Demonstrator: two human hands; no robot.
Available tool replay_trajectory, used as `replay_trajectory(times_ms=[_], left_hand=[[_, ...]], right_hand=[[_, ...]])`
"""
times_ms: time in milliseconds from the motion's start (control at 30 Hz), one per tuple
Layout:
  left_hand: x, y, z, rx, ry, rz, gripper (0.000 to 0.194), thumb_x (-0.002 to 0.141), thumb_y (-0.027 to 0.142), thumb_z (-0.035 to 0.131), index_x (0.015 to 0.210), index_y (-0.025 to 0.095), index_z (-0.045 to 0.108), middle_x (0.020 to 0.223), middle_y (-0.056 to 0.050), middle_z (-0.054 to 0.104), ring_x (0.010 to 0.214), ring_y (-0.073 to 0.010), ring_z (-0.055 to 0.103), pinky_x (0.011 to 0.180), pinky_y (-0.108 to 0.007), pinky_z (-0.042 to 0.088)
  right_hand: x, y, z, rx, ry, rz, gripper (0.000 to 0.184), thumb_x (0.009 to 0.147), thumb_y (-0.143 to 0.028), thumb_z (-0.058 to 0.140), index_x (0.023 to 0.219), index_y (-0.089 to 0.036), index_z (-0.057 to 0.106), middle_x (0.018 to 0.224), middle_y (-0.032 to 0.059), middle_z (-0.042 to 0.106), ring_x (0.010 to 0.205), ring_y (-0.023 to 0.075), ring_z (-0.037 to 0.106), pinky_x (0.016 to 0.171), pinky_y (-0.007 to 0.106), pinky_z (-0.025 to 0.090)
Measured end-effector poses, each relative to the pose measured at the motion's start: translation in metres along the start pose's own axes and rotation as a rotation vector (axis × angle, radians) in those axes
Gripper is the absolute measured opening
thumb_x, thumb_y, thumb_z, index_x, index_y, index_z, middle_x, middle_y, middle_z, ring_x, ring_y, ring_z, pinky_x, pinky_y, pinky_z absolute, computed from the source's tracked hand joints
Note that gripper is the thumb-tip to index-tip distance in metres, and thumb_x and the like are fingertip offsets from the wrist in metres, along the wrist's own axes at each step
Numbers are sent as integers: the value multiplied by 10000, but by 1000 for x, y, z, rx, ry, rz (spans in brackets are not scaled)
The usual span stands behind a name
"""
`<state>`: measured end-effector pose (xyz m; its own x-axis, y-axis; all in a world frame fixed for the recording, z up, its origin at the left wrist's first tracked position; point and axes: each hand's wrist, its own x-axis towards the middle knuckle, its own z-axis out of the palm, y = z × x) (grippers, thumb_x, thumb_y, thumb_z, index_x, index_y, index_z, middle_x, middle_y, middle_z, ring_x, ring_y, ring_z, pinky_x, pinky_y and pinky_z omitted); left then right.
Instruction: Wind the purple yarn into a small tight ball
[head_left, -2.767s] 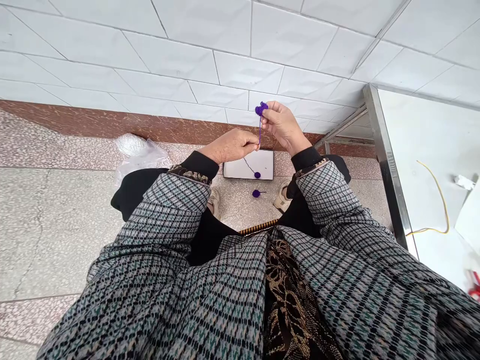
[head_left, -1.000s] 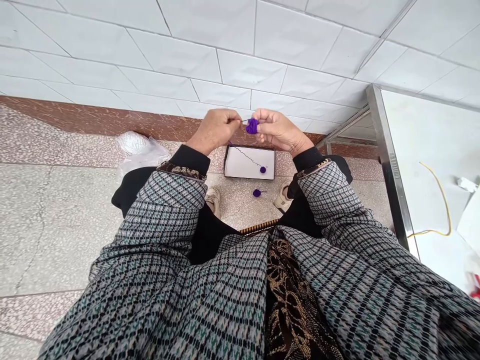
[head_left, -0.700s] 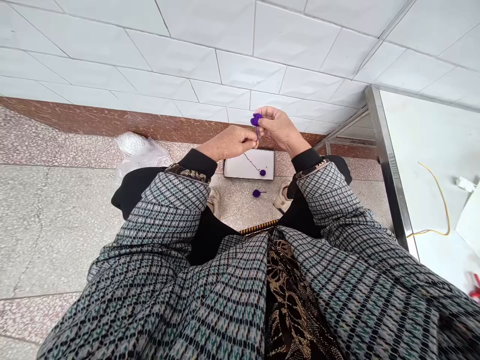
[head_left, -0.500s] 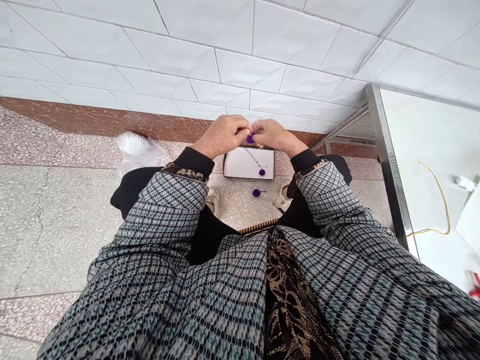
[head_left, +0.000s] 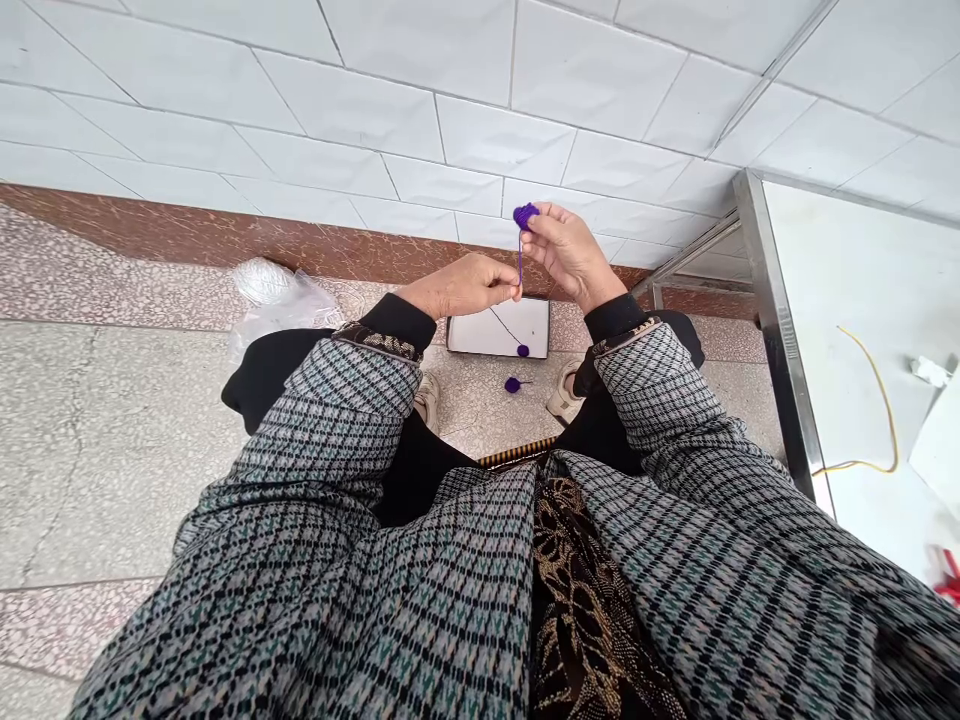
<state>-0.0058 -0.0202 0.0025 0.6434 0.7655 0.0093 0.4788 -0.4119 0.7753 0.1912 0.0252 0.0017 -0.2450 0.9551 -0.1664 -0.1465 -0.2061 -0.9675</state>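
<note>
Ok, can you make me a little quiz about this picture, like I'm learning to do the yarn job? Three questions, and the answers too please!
1. Pick one: what is the left hand pinching?
A) a plastic bag
B) a purple strand
C) a pencil

2. True or false: the right hand holds a bunch of purple yarn.

3. Fill the gap: one small purple ball is in the box, and another ball lies on the ____ between the shoes.

Key:
1. B
2. True
3. floor
</note>
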Motion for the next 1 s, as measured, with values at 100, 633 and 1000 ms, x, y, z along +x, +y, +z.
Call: replay_trajectory(times_ms=[100, 633, 1000], left_hand=[[-3, 1, -5, -15, 67, -12, 209, 918, 304, 628, 843, 180, 779, 823, -34, 757, 807, -189, 685, 818, -293, 522], [-8, 14, -13, -117, 1, -63, 172, 912, 307, 666, 800, 191, 727, 705, -8, 616, 698, -169, 594, 754, -305, 503], [-15, 4, -29, -164, 256, -178, 148, 904, 189, 601, 775, 178, 673, 683, 5, 585, 671, -149, 539, 696, -283, 431]], right_hand=[[0, 8, -2, -244, -74, 33, 338, 928, -6, 812, 907, -213, 545, 738, -71, 563, 630, 92, 535, 583, 169, 469], [-5, -12, 3, 15, -38, -57, 304, 1031, -99, 779, 1001, -227, 505, 844, -49, 552, 695, 75, 551, 644, 131, 503], [-27, -28, 5, -26, -366, -12, 417, 936, -98, 898, 982, -222, 503, 836, -68, 563, 644, 61, 511, 610, 151, 479]])
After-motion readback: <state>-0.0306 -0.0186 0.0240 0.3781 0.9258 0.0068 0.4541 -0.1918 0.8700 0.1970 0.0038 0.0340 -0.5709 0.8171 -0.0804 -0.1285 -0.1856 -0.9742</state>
